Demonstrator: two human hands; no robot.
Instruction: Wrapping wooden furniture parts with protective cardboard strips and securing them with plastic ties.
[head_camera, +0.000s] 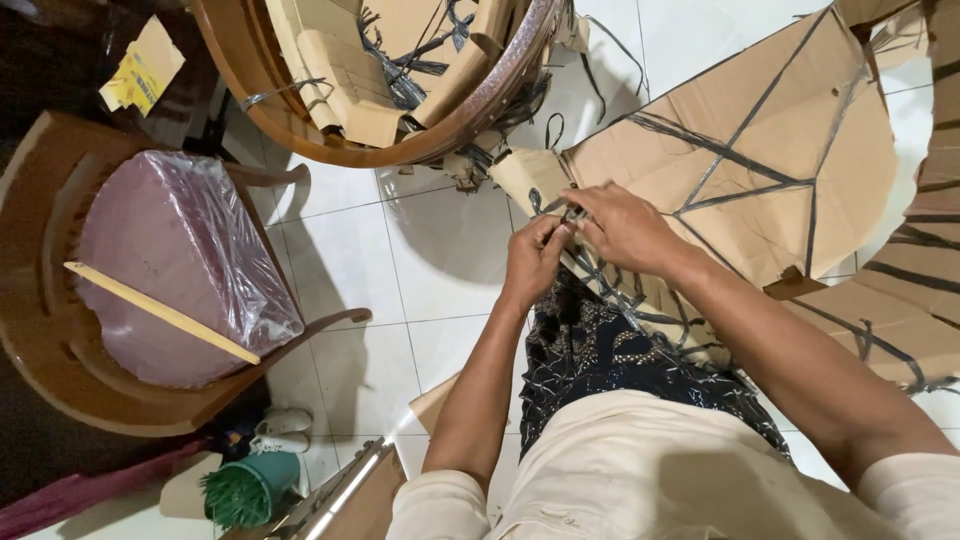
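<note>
- Both forearms reach forward from the body, bare below pale short sleeves, and draw in toward each other.
- The left hand (533, 255) is pinched tight, fingertips up against the other hand.
- The right hand (622, 226) lies knuckles up, fingers curled in and closed, touching the left.

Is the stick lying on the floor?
No, the stick lies across the plastic-wrapped cushion on the wooden chair, not on the floor.
</note>
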